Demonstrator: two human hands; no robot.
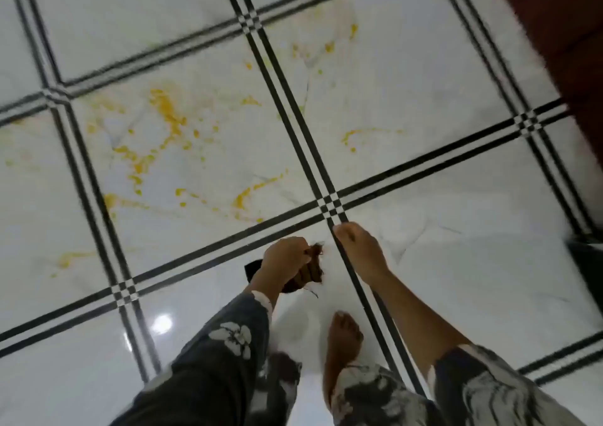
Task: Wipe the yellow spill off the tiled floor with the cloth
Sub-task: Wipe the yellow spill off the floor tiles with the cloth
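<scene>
Head view showed two hands, one cloth, one bare foot and one scattered spill. The fingers of the left hand (284, 259) were curled tight round a bunched brown cloth (312, 269), whose frayed end stuck out on the thumb side and whose darker corner showed on the other side of the fist. The right hand (360, 251) hung just beside it, back upward, its fingers bent under at the knuckles; blur hid whether they pinched anything. Both forearms reached forward and down from two dark sleeves printed with white flowers, the left sleeve (228, 337) down to the wrist, the right sleeve (473, 389) ending near the elbow. Between the arms the foot (344, 336) stood flat on a white tile. The cloth was held clear of the tiled floor (456, 278), close to a crossing of the double black lines (331, 208). The yellow spill (166, 112) lay ahead and to the left, apart from the cloth, thickest on one tile and spattered thinly onto three neighbours. Brown wooden furniture (571, 34) closed off the upper right, and a dark object (587, 262) sat at the right edge; the floor ran open to the left and ahead.
</scene>
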